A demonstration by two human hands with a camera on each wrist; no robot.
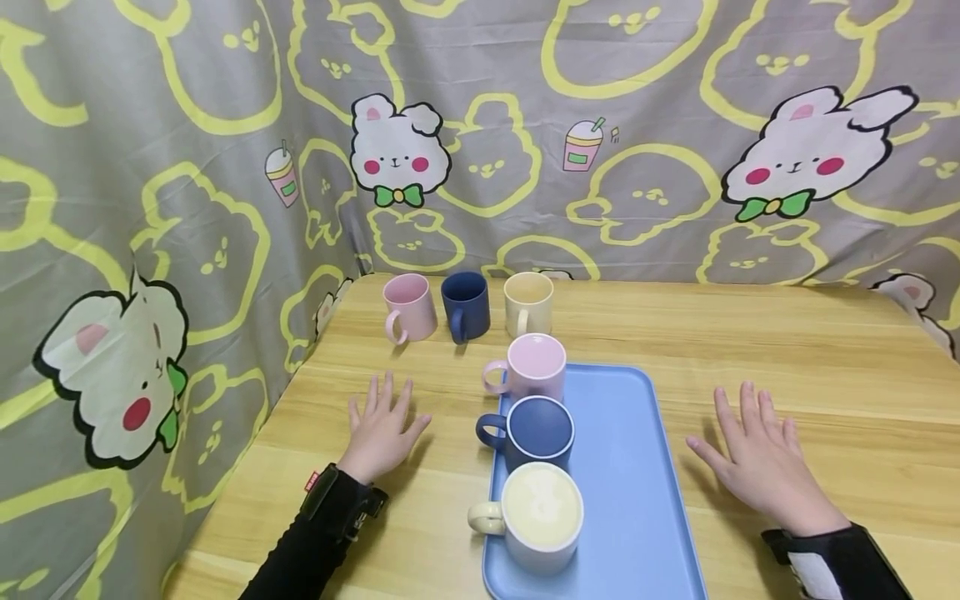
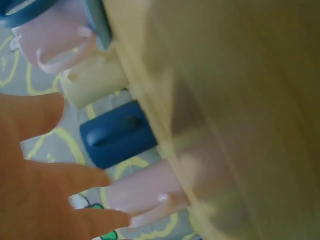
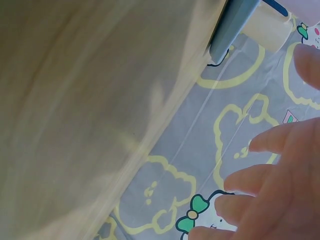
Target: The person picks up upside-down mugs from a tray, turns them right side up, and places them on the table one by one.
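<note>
Taking the middle of the light-blue rectangular tray point(image 1: 626, 467) as our clock centre, we see wood-grain table point(image 1: 757, 333) around it and a grey curtain point(image 1: 660, 58), printed with yellow outlines and white bunnies, running from about 8 o'clock round to 2. The tray and its load stand between the 2 hands. At 9 o'clock we find the left hand point(image 1: 378, 437), and at 3 o'clock the right hand point(image 1: 765, 467); on both, the fingers and thumb are spread apart. We cannot tell whether either palm touches the wood. Black sleeves point(image 1: 300, 542) cover the forearms.

Along its 9 o'clock edge the tray bears 3 mugs in a line, each handle pointing to 9 past the rim. Farthest is the pink tray mug point(image 1: 536, 362), then the navy tray mug point(image 1: 540, 427), then the cream tray mug point(image 1: 542, 506). We see pale-ringed faces on top, and cannot tell whether these are bases or mouths.

Beyond, between 10 and 11 o'clock, 3 more mugs stand upright on the table: the pink back mug point(image 1: 415, 310), the navy back mug point(image 1: 471, 302) and the cream back mug point(image 1: 531, 298). Their mouths face up and handles point to between 6 and 7; we cannot see their inner bottoms. The pink tray mug stands just in front of the cream back mug.
</note>
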